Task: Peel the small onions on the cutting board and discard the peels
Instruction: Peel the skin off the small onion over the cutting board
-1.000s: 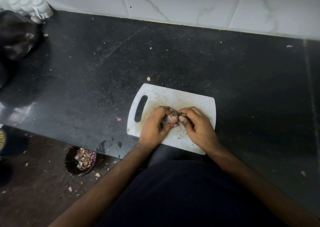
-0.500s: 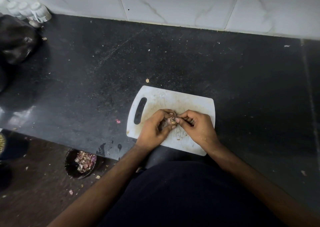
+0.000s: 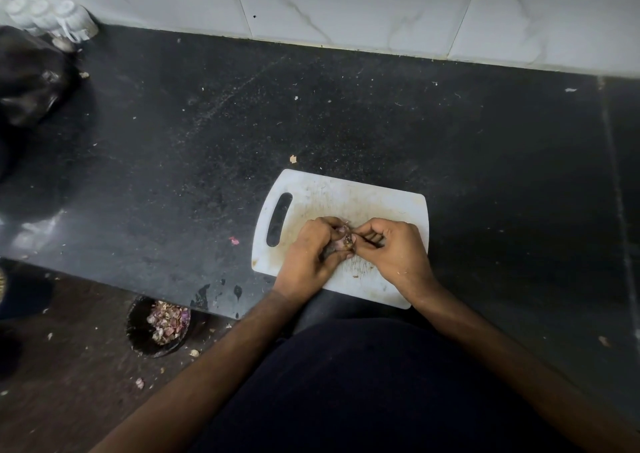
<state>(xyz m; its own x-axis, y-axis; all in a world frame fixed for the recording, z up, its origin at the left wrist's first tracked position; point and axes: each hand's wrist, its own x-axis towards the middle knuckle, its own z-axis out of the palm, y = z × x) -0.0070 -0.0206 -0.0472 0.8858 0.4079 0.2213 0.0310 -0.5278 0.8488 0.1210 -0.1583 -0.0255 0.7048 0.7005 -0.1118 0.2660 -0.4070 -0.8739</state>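
Observation:
A small pinkish onion is held over the white cutting board, which lies on the dark counter. My left hand cups the onion from the left, fingers curled around it. My right hand meets it from the right, with thumb and forefinger pinched at the onion's brownish end. Most of the onion is hidden by my fingers. On the floor below the counter edge stands a dark round bin with a heap of pink peels inside.
A loose peel scrap lies on the black counter left of the board, another scrap behind it. A black bag and white bottles stand at the far left against the tiled wall. Peel bits litter the floor.
The onion has been turned in my left hand and my right fingers have shifted to pinch at its end. Both hands stay over the board's middle.

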